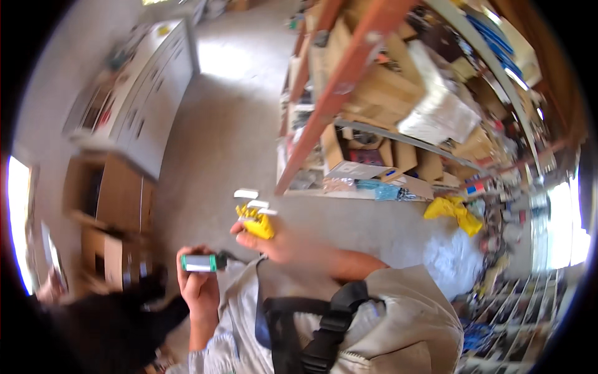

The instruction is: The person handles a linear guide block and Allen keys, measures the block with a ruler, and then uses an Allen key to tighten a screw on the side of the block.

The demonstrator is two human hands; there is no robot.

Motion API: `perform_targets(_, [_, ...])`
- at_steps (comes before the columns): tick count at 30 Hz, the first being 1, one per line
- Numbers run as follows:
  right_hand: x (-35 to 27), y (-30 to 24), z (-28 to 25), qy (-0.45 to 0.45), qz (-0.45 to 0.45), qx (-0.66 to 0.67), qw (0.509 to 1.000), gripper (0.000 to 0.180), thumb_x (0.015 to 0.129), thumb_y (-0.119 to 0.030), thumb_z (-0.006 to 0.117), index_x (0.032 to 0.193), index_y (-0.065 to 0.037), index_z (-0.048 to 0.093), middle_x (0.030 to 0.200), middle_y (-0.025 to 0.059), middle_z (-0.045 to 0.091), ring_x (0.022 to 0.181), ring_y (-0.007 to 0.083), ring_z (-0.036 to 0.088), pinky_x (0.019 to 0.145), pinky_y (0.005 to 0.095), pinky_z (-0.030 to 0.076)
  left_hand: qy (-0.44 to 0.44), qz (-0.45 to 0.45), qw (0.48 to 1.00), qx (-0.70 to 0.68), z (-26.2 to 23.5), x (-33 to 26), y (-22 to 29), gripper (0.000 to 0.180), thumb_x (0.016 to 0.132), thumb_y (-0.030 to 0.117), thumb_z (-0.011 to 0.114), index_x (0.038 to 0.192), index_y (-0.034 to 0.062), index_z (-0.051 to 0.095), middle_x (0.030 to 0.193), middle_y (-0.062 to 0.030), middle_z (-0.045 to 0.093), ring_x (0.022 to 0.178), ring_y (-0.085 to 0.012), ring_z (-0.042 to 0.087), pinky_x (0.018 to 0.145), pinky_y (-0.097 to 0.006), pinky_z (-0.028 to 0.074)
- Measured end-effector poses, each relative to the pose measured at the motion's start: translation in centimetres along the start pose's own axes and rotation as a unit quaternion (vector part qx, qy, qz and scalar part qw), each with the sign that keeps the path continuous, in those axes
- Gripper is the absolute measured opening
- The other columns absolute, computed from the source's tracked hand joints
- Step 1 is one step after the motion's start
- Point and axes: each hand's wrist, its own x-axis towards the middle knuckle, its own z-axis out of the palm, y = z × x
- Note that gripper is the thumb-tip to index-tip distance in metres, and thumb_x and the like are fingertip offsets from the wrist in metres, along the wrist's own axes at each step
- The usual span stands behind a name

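A: What is in the hands?

B: The left hand [198,288] has its grip closed on a green-and-white block [199,263]. The right hand [269,245] grips a yellow bundle [261,229]. Both things are up off the floor [215,149], in front of the person's body, near each other but apart.

A: Why held that way?

B: The block's pale face points up at the wearer, perhaps to keep it uncovered. The bundle is pinched low, which seems to leave its loose far end free. White tabs [245,194] show there; blur hides whether they are attached.

A: And around them?

B: Ahead and to the right, a red-posted rack [344,87] carries open cartons [355,159], probably to keep small goods together. A yellow bag [453,214] lies beside the rack. At lower left is another person in dark clothing [118,324].
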Motion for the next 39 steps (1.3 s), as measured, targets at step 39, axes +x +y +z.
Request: perform_targets(39, [76.1,8.0,11.9,-0.081,0.023,-0.599,0.796,0.041,0.075,-0.023,0.068,0.112,-0.005,0.061,0.103,0.0203,0.070,0.099,0.0385,0.067,0.084,0.0466,0.053,0.234,0.145,0.939,-0.206,-19.9,34.8,21.9,0.052,0.080,0.016,0.061,0.131,0.0128,0.050,0.115,-0.0142,0.062,0.100,-0.0308,0.063,0.078,-0.047,0.055])
